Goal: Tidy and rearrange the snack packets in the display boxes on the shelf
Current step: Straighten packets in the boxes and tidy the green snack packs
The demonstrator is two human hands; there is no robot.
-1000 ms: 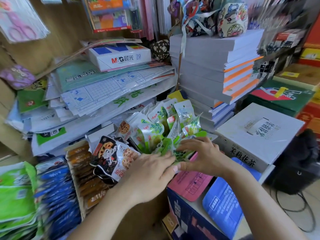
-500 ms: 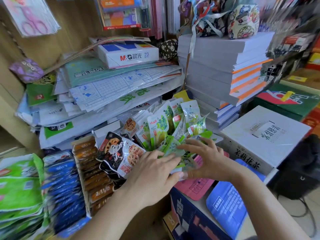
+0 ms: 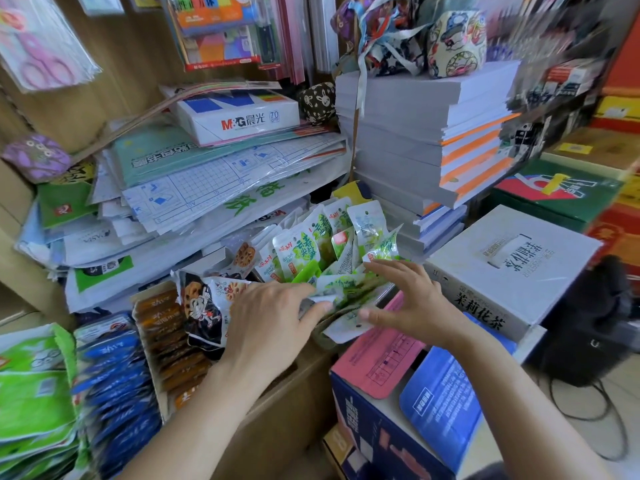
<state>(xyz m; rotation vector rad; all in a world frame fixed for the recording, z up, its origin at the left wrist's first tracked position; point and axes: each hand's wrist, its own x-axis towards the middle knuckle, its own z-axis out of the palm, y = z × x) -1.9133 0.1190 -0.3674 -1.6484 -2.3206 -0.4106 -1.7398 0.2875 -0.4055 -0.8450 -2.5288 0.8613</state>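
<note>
While the green packets (image 3: 332, 247) stood in a messy bunch, some leaned one way and some the other. They sat just past the fingertips of both hands, in a box whose walls were mostly hidden. A few more green packets lay flat and crumpled between the two hands, right at the fingertips.

The left hand (image 3: 266, 320) lay flat with its fingers stretched out, and the tips pressed on a crumpled packet (image 3: 320, 301). It did not look like it was gripping it. The right hand (image 3: 410, 303) was spread wide with bent fingers, and its thumb touched the flat packets from the near side. I could not tell if it held one.

The job looked only partly done. The green packets had yet to be lined up, and the loose ones had to go back in the box.

Just left of the left hand sat a cookie packet (image 3: 204, 306), crumpled and tipped over. Further left was a cardboard box (image 3: 147, 337) with a neat row of brown packets (image 3: 173, 348) inside. Past that, blue packets (image 3: 110, 382) lay in a row, but they were blurry. At the far left were big green bags (image 3: 31, 389).

To the right of the right hand stood a white box (image 3: 512, 268), closed. Near the right wrist was a blue box (image 3: 377, 424) with its flaps open.
</note>
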